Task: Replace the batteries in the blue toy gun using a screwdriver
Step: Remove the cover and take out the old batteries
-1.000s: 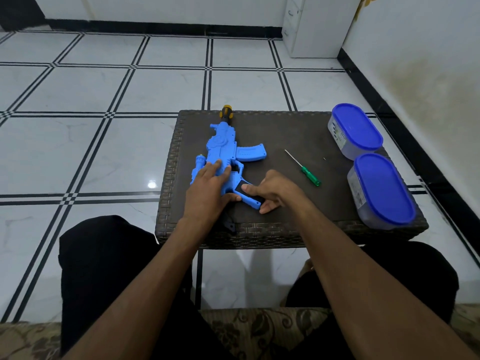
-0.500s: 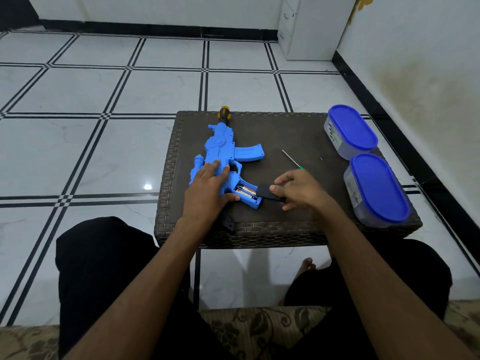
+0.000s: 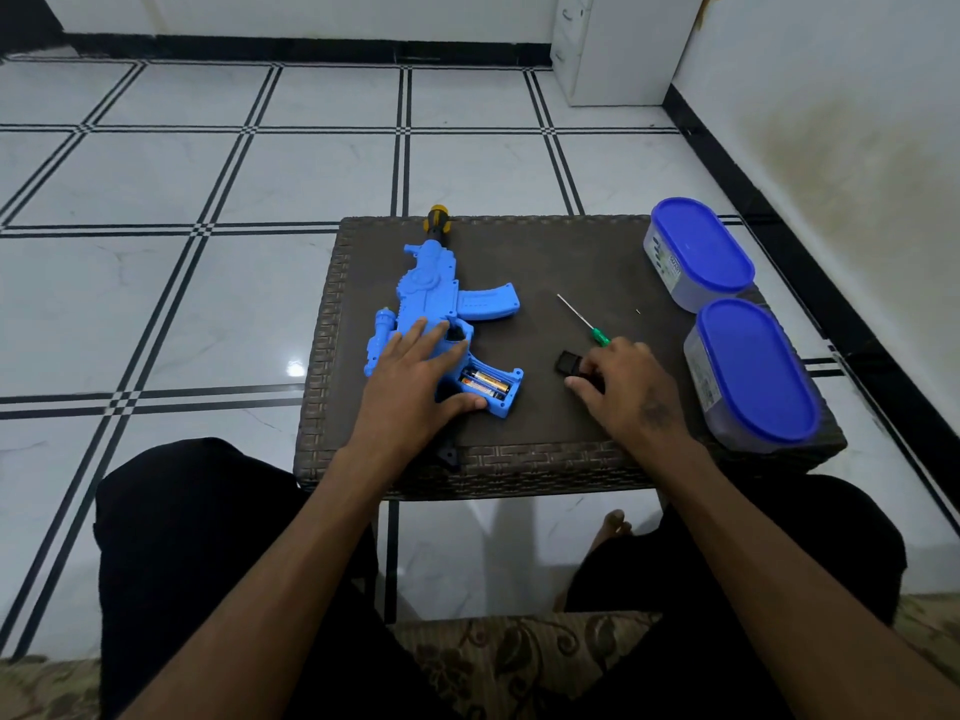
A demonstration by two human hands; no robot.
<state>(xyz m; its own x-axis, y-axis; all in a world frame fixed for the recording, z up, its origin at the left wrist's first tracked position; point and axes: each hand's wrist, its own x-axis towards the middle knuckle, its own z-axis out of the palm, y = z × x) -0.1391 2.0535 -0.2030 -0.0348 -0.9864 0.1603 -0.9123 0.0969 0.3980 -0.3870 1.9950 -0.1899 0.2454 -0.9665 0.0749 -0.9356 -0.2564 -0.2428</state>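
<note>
From my remote station I read the scene left to right. The floor (image 3: 218,163) is glossy white tile crossed by paired black lines. The tabletop (image 3: 550,262) is a dark, flat panel bordered by brown woven wicker.

The blue toy gun (image 3: 431,298) lies flat on the left part of the tabletop, moulded in matte blue plastic with a curved ribbed magazine and a yellow-and-black muzzle tip reaching the far edge. My left hand (image 3: 415,379) rests on its rear body, fingers straight and spread, thumb against the near edge of the handle; this grip is open and pressing, not curled. In the handle, the battery compartment (image 3: 488,387) stands uncovered, exposing cylindrical batteries (image 3: 480,380) with black and gold wrap.

To the right, well apart from the gun, my right hand (image 3: 626,389) pinches a small black rectangular cover (image 3: 569,365) at the tabletop surface; whether the cover touches the tabletop I cannot tell. Just beyond the knuckles lies the screwdriver (image 3: 584,322), a thin steel shaft with a translucent green handle.

At the right edge stand two oval translucent containers (image 3: 748,371) with smooth blue lids.
</note>
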